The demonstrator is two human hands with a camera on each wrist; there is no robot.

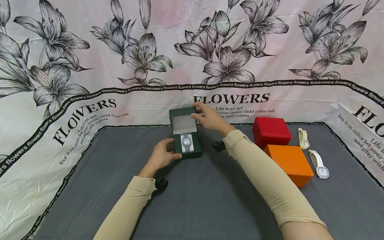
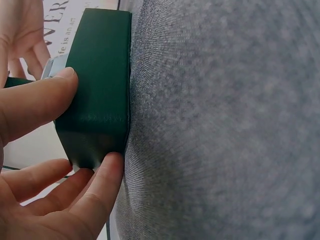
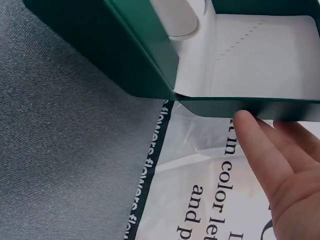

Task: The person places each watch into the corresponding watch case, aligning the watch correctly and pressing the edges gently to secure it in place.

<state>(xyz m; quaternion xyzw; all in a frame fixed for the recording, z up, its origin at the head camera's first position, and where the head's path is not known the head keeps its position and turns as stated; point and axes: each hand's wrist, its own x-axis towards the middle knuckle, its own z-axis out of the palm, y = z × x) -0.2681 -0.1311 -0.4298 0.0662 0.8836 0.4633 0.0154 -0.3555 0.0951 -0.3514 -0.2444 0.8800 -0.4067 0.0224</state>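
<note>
A dark green watch box (image 1: 197, 152) stands with its lid (image 1: 184, 126) raised, showing a pale lining. Inside lies a blue-grey wristwatch (image 1: 186, 140) wrapped round a white cushion (image 1: 192, 147). My left hand (image 1: 163, 154) grips the left side of the base, thumb at the front edge and fingers against the wall. At the upper right corner of the lid, my right hand (image 1: 211, 117) holds the edge, one digit at the front and another along the top. In the right wrist view, fingertips (image 3: 243, 118) touch the lid's side wall.
To the right sit a red box (image 1: 271, 132) and an orange box (image 1: 289, 162), both closed. Beyond them lie a cream-strapped watch (image 1: 303, 139) and a white watch (image 1: 319, 165). Behind the grey cloth (image 1: 188, 197) rises a flower-printed sheet (image 1: 166, 103).
</note>
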